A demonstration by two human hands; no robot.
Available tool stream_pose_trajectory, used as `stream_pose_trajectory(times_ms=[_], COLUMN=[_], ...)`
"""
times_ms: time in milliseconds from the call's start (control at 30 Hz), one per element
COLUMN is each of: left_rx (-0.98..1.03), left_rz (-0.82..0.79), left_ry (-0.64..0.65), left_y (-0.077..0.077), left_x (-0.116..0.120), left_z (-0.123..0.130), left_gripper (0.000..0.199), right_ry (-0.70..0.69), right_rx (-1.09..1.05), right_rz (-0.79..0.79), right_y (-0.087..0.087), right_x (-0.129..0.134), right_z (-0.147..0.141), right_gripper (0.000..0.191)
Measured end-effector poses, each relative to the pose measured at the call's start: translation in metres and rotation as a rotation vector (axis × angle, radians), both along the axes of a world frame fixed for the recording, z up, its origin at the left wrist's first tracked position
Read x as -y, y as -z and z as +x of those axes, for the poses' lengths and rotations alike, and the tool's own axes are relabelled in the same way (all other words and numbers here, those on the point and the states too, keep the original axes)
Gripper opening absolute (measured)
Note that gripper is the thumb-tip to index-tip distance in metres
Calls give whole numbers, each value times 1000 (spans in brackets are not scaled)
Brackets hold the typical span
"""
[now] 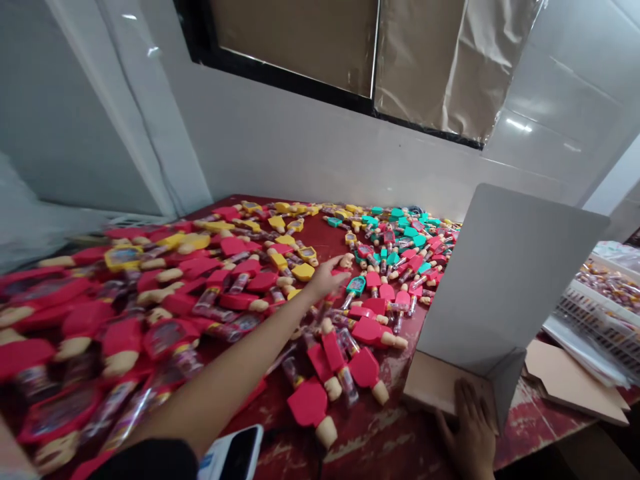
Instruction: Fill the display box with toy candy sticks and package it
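Note:
My left hand reaches out over a spread of plastic toys, its fingers apart at a small toy with a beige end. Blur hides whether the fingertips touch it. A teal toy and several red toys with beige ends and clear candy-filled tubes lie near this hand. On the right, my right hand grips the low front of an upright cardboard display box, fingers over its edge and thumb in front. The box has a tall grey-white back panel and a brown base.
Red and yellow toys cover the left of the worn red table. Teal ones lie at the back. A phone rests at the front edge. Flat cardboard and a white basket are at right; a wall stands behind.

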State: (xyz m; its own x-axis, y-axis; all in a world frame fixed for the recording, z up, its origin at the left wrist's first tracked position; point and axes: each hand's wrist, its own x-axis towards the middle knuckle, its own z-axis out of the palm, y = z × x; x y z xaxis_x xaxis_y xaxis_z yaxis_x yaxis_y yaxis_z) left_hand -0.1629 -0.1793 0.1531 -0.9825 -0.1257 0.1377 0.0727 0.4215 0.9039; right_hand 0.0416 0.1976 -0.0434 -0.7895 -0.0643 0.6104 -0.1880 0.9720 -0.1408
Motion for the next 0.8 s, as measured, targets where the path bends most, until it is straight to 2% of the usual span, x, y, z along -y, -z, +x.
stream_pose_trajectory(times_ms=[67, 133, 167, 233, 267, 333, 400, 467, 500, 600, 700, 800], left_rx=[7, 78, 125, 243, 232, 167, 82, -2, -59, -236, -294, -309], left_rz=[180, 299, 365, 629, 679, 688, 644, 558, 467, -20, -456, -622], left_ry=[117, 209, 261, 384, 425, 446, 413, 405, 417, 461, 549, 627], left_y=[-12, -13, -10, 2, 10, 29, 49, 72, 84, 120, 147, 159], left_x=[-23, -54, -71, -108, -126, -155, -172, -176, -175, -169, -169, -172], left_z=[38, 79, 100, 137, 154, 181, 199, 209, 211, 210, 209, 209], left_gripper=[61, 70, 75, 83, 86, 94, 95, 86, 78, 53, 36, 21], right_ry=[-22, -110, -196, -384, -468, -556, -555, -472, -407, -202, -170, -319], right_rx=[28, 44, 46, 108, 157, 279, 361, 359, 314, -7, -238, -320], right_rz=[-157, -403, -531, -730, -790, -934, -1086, -1234, -1300, -1380, -1174, -881], right_y=[-13, -41, -59, -98, -116, -144, -158, -163, -164, -167, -165, -151], right_x=[4, 17, 27, 53, 66, 86, 94, 85, 76, 47, 36, 46], right_z=[1, 4, 5, 8, 9, 10, 13, 14, 12, -5, -36, -60], right_gripper=[59, 54, 54, 60, 61, 48, 34, 25, 22, 18, 10, 8])
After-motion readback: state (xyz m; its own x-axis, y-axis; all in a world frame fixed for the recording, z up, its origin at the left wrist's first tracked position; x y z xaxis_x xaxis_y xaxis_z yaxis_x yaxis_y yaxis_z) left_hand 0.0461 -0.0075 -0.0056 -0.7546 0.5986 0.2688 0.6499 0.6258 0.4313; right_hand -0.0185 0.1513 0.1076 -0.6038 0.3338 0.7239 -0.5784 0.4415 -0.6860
